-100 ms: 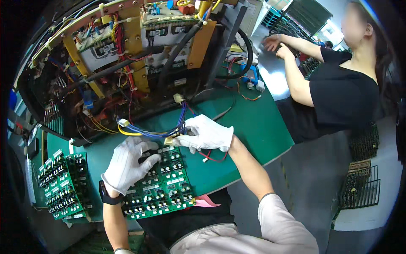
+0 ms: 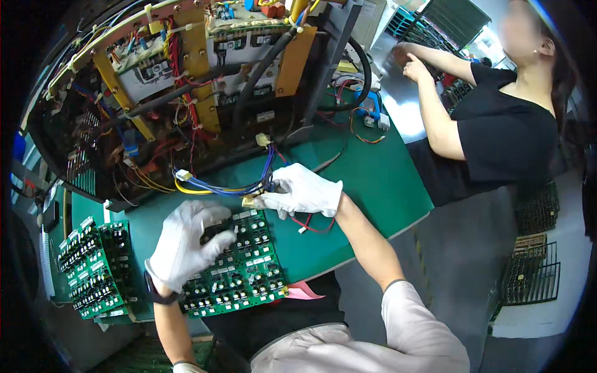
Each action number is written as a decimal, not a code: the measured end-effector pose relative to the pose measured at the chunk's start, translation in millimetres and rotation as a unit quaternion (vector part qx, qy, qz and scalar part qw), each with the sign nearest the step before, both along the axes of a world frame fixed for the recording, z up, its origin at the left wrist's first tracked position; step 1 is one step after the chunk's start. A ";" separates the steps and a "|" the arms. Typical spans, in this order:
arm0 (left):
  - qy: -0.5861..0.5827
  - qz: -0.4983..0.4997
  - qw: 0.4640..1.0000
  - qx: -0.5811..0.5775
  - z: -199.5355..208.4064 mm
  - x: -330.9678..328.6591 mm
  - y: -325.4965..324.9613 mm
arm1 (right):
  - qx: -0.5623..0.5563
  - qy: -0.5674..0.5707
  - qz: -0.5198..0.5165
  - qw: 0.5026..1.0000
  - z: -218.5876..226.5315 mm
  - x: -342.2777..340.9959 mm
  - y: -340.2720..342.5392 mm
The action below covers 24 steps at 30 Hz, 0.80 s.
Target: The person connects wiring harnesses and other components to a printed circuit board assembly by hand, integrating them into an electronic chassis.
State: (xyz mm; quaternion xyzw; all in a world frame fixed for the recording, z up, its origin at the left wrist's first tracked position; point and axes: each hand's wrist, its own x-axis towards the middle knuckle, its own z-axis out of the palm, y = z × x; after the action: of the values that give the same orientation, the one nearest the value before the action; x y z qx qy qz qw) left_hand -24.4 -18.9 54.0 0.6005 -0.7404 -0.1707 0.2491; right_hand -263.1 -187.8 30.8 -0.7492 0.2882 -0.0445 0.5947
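My right hand (image 2: 305, 191), in a white glove, is closed on a pale yellow wire connector (image 2: 250, 202) above the far edge of a green circuit board panel (image 2: 239, 283). From this connector a bundle of blue and yellow wires (image 2: 214, 195) runs left to a white plug (image 2: 183, 175). My left hand (image 2: 186, 245), also gloved, hovers over or rests on the panel's left side. Its thumb and fingers are apart with nothing visible between them, and the fingers are slightly blurred. Many small black and white components cover the panel, which lies at the table's near edge.
A large opened machine (image 2: 186, 93) with exposed wiring fills the far side of the green table (image 2: 385, 186). More circuit board panels (image 2: 93, 273) lean at left. Loose cables and a blue tool-like object (image 2: 369, 105) lie at far right. A co-worker (image 2: 497, 124) stands beyond the right edge.
My left hand has shifted slightly left, with its fingers blurred by motion. My right hand keeps its hold on the connector, nearly still. The co-worker's hands have moved closer together.
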 end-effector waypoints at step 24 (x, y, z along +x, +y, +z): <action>-0.197 -0.015 0.978 -0.073 -24.7 -44.7 87.4 | -0.077 -0.076 0.018 0.994 -38.1 13.3 8.2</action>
State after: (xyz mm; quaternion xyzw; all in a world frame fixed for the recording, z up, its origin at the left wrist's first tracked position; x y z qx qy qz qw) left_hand -69.1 68.5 29.3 0.5918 -0.7940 0.0017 0.1387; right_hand -249.8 -179.6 -7.3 -0.7926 0.2241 -0.1124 0.5557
